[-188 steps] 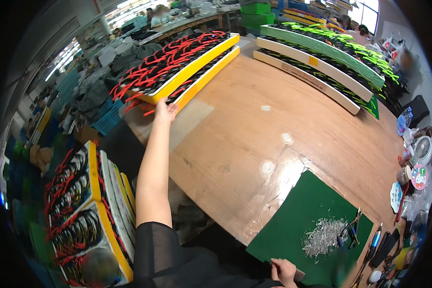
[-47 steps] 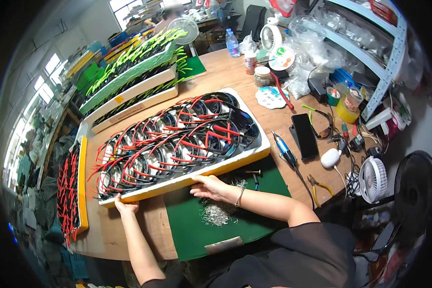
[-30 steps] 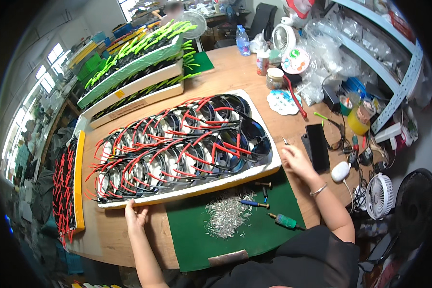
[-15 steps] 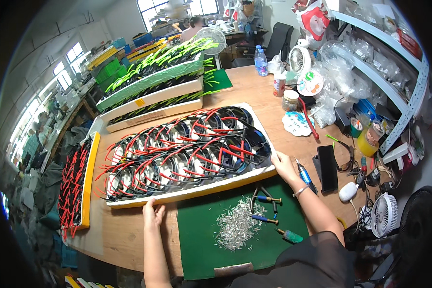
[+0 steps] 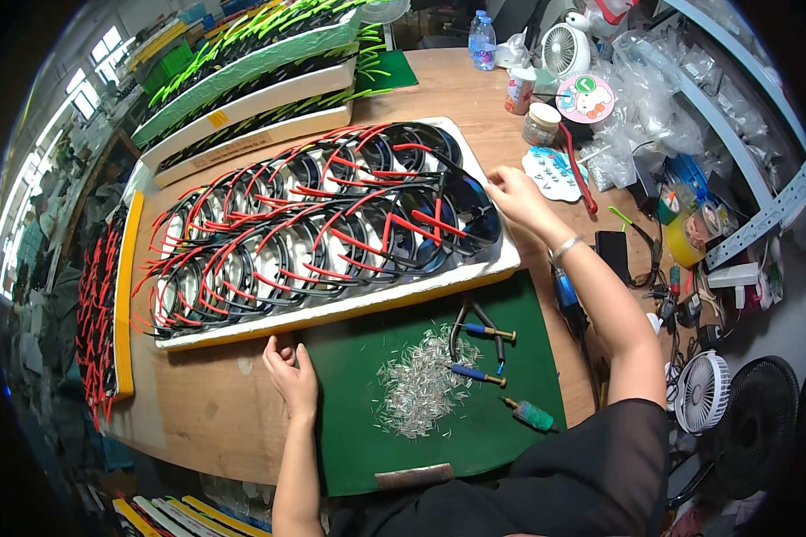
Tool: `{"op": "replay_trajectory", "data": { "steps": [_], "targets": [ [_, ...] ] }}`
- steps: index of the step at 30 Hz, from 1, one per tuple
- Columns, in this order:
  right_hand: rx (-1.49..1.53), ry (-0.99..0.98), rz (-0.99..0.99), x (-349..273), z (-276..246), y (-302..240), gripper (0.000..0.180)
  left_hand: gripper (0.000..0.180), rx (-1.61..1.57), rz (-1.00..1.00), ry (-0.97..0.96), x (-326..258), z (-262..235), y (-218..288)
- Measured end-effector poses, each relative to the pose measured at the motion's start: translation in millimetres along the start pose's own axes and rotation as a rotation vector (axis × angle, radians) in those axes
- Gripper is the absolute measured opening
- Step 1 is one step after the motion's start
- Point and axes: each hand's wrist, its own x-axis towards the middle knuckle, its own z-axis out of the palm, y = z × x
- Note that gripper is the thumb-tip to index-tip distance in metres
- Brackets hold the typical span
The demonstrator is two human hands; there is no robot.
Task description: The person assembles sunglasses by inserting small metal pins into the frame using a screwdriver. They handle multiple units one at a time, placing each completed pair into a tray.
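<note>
A white foam tray [image 5: 331,324] with a yellow lower side lies slantwise across the table. Rows of round dark parts fill it, with red-tipped black wires [image 5: 269,201] fanning leftward. My right hand [image 5: 517,195] is at its right side, fingers closed on the rim. By the near long side is my left hand [image 5: 293,374], thumb apart and fingers loosely bent just below the edge; nothing shows in it. Between my arms, a pile of small clear tubes [image 5: 423,383] covers part of a green mat [image 5: 354,447].
Blue-handled tools [image 5: 479,373] and a green-handled one [image 5: 530,413] lie beside the pile. Stacked foam trays with green-tipped wires [image 5: 260,148] stand at the back left. Another yellow-edged tray [image 5: 127,304] is at far left. Bottles, jars, a phone [image 5: 613,255] and fans crowd the right.
My right hand has shifted from the near right corner farther up the tray's right side. The left hand has come slightly away from the near edge. The whole view has tilted downward.
</note>
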Motion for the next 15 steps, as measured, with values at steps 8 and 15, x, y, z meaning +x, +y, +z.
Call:
{"op": "replay_trajectory", "data": {
  "steps": [8, 15],
  "targets": [
    [-0.126, -0.196, 0.031, 44.0, 29.4, -8.1, 0.029, 0.038, -0.007, -0.064, -0.008, 4.9, 0.1, -6.9],
    [-0.179, -0.279, 0.036, 47.5, 24.5, -17.8, 0.032, 0.030, -0.006, -0.005, -0.046, 6.6, 4.3, -5.4]
  ]
}}
